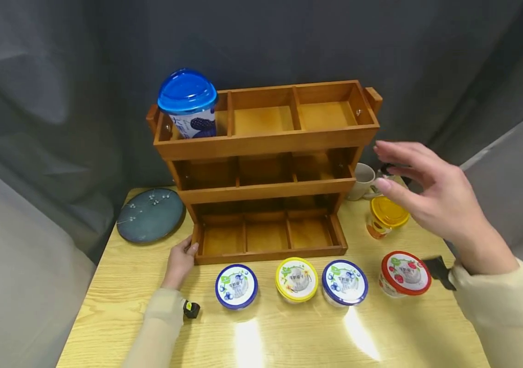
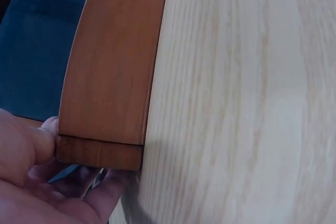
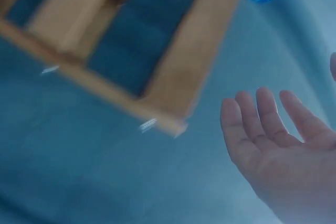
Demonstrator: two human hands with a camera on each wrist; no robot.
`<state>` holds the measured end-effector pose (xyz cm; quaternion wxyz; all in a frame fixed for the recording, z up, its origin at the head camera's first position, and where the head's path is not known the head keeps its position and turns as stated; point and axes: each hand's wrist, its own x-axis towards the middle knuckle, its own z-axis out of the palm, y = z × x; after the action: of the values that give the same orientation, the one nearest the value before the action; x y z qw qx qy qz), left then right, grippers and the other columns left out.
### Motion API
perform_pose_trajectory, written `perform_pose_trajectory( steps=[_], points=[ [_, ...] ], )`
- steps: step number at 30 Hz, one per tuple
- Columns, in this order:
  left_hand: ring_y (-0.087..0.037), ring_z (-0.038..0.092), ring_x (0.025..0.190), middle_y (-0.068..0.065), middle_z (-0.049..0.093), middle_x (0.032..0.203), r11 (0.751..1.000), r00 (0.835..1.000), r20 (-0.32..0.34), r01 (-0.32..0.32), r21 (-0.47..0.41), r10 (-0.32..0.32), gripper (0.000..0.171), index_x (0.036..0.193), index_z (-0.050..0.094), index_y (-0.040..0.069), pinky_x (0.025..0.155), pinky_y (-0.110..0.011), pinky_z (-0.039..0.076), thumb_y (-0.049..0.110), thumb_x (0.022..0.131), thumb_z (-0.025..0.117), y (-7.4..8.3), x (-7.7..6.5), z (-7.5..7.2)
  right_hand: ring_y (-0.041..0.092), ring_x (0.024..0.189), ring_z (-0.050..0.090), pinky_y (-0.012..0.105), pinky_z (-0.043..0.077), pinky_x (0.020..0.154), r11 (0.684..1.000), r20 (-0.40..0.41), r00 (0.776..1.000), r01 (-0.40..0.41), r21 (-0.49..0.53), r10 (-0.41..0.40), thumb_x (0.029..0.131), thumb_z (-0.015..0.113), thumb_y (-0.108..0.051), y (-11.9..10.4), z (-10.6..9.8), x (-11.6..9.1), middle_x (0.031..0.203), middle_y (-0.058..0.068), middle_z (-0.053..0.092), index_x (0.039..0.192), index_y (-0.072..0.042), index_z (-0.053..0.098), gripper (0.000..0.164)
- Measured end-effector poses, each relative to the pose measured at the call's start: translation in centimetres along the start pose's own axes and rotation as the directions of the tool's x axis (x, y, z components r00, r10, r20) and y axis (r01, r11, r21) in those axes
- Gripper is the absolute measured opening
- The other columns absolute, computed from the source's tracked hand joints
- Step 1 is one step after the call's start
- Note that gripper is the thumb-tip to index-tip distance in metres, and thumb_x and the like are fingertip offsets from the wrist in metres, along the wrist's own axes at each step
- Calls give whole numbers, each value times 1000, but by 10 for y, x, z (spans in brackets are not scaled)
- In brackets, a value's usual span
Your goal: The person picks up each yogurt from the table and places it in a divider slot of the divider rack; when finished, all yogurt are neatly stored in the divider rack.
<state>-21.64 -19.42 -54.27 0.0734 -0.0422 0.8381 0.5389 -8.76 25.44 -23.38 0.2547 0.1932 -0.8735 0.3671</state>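
Observation:
A three-tier wooden shelf rack (image 1: pixel 266 191) stands on the table, each tier split into three compartments. At its bottom left front corner my left hand (image 1: pixel 181 263) grips the wood, thumb and fingers around the end in the left wrist view. My right hand (image 1: pixel 436 189) hangs in the air right of the rack, fingers spread and holding nothing. A tall blue-lidded cup (image 1: pixel 188 105) stands in the top tier's left compartment. Before the rack sit a blue-rimmed pudding cup (image 1: pixel 236 286), a yellow-rimmed cup (image 1: pixel 296 279), another blue-rimmed cup (image 1: pixel 345 282) and a red-rimmed cup (image 1: pixel 405 274).
A yellow-lidded cup (image 1: pixel 387 214) stands right of the rack, below my right hand in the head view. Behind it is a light mug (image 1: pixel 361 181). A dark blue plate (image 1: pixel 151 215) lies at the left back. Grey curtains (image 1: pixel 261 41) hang behind the table.

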Motion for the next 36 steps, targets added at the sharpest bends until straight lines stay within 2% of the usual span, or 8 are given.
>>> perform_pose_trajectory(
  steps=[3,6,13,18,22,24,31,36],
  points=[
    [-37,49,129,-25,47,144,1000,1000,-6,14,-10,-14,49,150,37,-3,103,-47,45,16,106,48,2,0,-2,3,113,56,9,43,94,997,-61,995,-79,-20,78,78,78,12,24,-1,-40,127,3,61,137,-8,61,65],
    [-38,47,131,-25,45,146,999,1000,-11,29,-13,-29,50,151,36,-2,105,-47,44,17,107,47,4,0,-4,-1,112,54,5,41,91,977,-105,972,-213,-35,208,80,78,8,47,0,-81,128,-2,60,139,-12,60,64],
    [-36,46,132,-25,43,148,999,999,-26,45,-29,-46,50,151,35,-3,105,-46,44,17,107,47,-1,-1,-4,-14,112,47,-2,39,82,852,-152,847,-522,-52,510,89,77,-13,100,3,-167,133,-12,53,147,-20,51,64],
    [-36,47,131,-25,44,147,999,998,-46,42,-25,-44,49,150,37,-3,105,-45,44,16,106,47,-2,-2,-3,-17,110,43,-2,40,78,772,-172,768,-633,-57,617,90,76,-21,127,9,-214,138,-12,51,150,-23,45,68],
    [-36,46,131,-25,44,147,999,998,-48,41,-24,-42,49,151,36,-3,105,-45,44,16,107,47,-2,-1,-3,-16,112,41,-1,41,76,722,-122,718,-692,-21,685,92,74,-25,142,15,-238,144,-6,47,155,-26,36,74],
    [-36,46,132,-25,44,147,999,998,-49,45,-25,-46,49,151,36,-2,106,-45,44,16,107,47,-2,-1,-2,-12,119,39,-1,39,77,715,-87,712,-699,1,697,93,73,-24,149,19,-244,151,-1,42,158,-28,27,80],
    [-35,47,131,-24,44,147,997,997,-43,56,-44,-58,49,151,36,-2,105,-44,44,16,107,46,0,-2,2,16,144,22,0,37,87,734,29,745,-663,148,667,92,71,-6,177,36,-255,163,11,14,158,-30,-9,107],
    [-35,47,131,-24,45,147,998,998,-42,51,-45,-53,48,150,37,-2,106,-44,44,16,107,47,0,-1,5,13,144,16,0,37,87,700,67,736,-664,263,673,92,69,-1,190,49,-261,164,15,4,157,-30,-14,110]
  ],
)
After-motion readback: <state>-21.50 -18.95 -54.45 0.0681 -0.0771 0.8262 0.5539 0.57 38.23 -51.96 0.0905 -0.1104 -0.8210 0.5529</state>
